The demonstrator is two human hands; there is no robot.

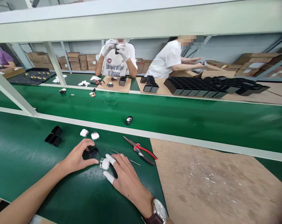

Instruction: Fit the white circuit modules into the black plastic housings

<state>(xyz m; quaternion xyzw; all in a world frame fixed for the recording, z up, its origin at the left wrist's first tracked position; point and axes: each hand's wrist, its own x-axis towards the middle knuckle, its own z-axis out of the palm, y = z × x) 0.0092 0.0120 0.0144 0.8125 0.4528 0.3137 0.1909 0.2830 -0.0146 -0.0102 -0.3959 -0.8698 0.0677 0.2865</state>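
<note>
My left hand (78, 157) is curved around a small black plastic case (93, 152), its thumb and fingers apart. Just right of the thumb lies a small circuit board with a white putty-like lump on top (105, 164). My right hand (123, 169) reaches over from the right, with white finger cots on its index finger and thumb. Those two are spread beside the board, and I cannot tell whether they touch it. Two similar boards, one on the left (84, 133) and one on the right (95, 136), lie behind the case. Tweezers (133, 162) lie partly under my right hand.
Red-handled pliers (141, 150) lie beyond my right hand, beside a cardboard sheet (215, 180). Black cases (54, 136) stand at left. Behind a white rail, the green belt (178, 115) carries a filled case (129, 120). Co-workers sit opposite, near rows of black cases (194, 87).
</note>
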